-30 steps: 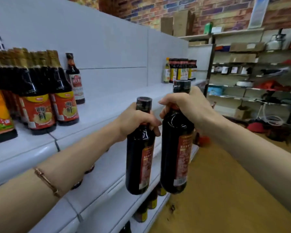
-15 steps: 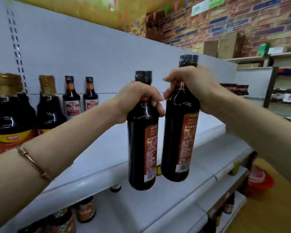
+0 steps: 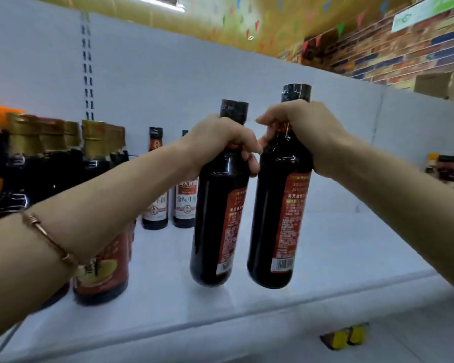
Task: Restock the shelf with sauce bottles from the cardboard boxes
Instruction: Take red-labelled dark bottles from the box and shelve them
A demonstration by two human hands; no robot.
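Dark glass, two sauce bottles: left hand [image 3: 222,142] grips the neck of the left bottle [image 3: 215,218], right hand [image 3: 303,134] the right bottle [image 3: 277,218]. Both have risen from lower-tier level to hang over the white shelf [image 3: 338,258] (bases apparently not down). Set-down seems next.

Two dark sauce bottles [image 3: 218,205] [image 3: 281,203], red labels, upright, side by side above white shelf [image 3: 325,258].

Gold-capped bottles [image 3: 60,163] partly behind left forearm, label print blurred, far-right bottles [image 3: 451,171] cut off
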